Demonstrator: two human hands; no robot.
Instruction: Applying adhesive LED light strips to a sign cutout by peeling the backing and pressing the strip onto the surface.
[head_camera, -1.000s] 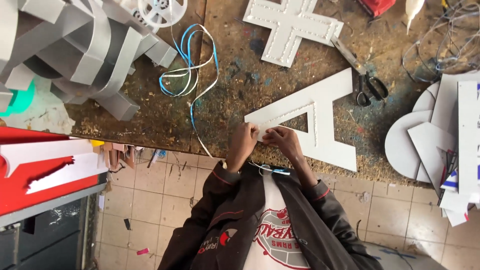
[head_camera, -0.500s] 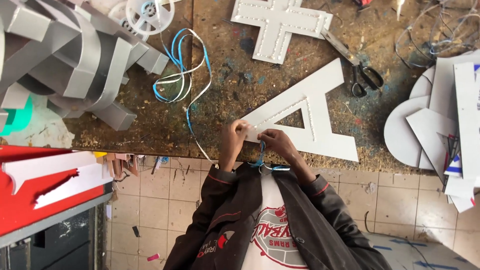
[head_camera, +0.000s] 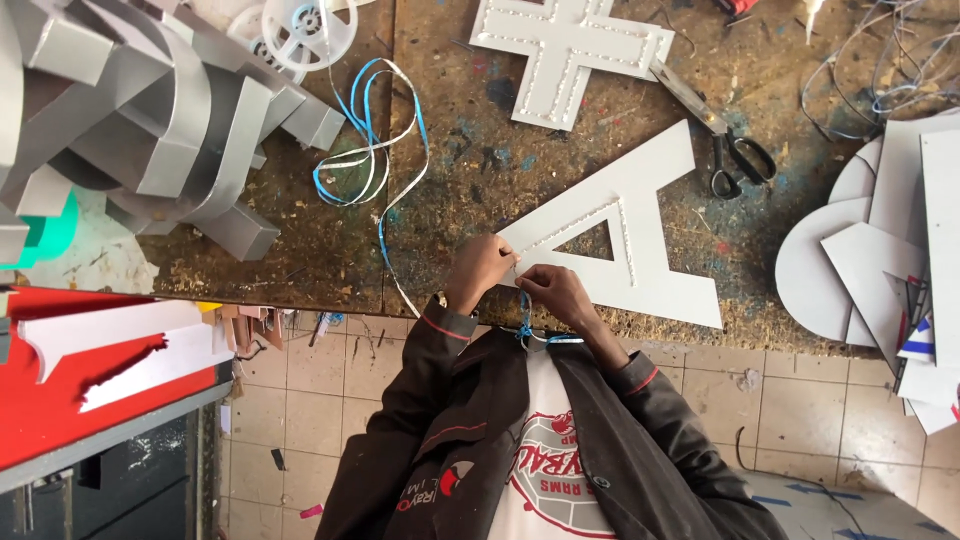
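The white flat board letter shaped like an A (head_camera: 640, 245) is lying on the worn brown workbench (head_camera: 480, 150), with one leg's end at the bench's near edge, where your hands are meeting it. Small pale dots are running in rows along its inner edges. In the head view, your left hand (head_camera: 478, 272) is pressing on that end with fingers curled, and your right hand (head_camera: 553, 292) is pinching closed on the blue and white flat strip (head_camera: 372, 150), though the grip itself is hidden by your knuckles. That strip is looping across the bench above and trailing down to your hands. The fingertips are too small to make out. A white cross-shaped board (head_camera: 570, 45) is lying further up, cut off by the top edge, and black-handled scissors (head_camera: 735, 160) are resting just beside the letter. Folded grey metal channel pieces (head_camera: 130, 120) are piling up on the left.
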